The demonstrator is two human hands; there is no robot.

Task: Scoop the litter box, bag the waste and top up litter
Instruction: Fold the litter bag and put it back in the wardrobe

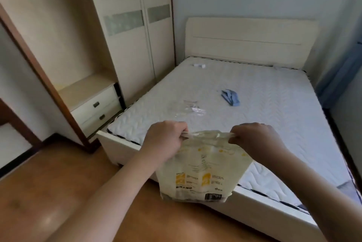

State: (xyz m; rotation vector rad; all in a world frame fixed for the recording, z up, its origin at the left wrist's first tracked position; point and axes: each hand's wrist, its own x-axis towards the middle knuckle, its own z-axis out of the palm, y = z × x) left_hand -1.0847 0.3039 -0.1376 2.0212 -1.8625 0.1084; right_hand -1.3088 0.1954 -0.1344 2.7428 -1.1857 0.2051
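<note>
Floor (58, 192): brown wood, nearest the camera, under both forearms.
Left hand (165, 140): fingers curled, pinching the left end of the top strip of the litter bag.
Right hand (254, 138): fingers curled, pinching the right end of the same strip.
Hands, relation: apart, one at each top corner, strip stretched taut between them.
Litter bag (199, 171): pale cream pouch with yellow panels, small print and a dark barcode patch at lower right; held in the air, upright, hanging over the near corner of the bed frame. Whether the top is sealed or torn: cannot tell.
Bed (254, 200): cream frame, bare white quilted mattress, cream headboard against the far wall.
Clear plastic wrap (191, 108): crumpled, lying on the mattress just beyond the bag.
Blue cloth (231, 97): bunched, on the mattress, right of the wrap and apart from it.
Small white item (199, 65): on the mattress near the headboard; too small to identify.
Drawer unit (96, 109): two cream drawers with dark handles, left of the bed.
Wardrobe (137, 32): cream doors with grey inset panels, behind the drawers.
Curtain (340, 69): blue, far right edge.
</note>
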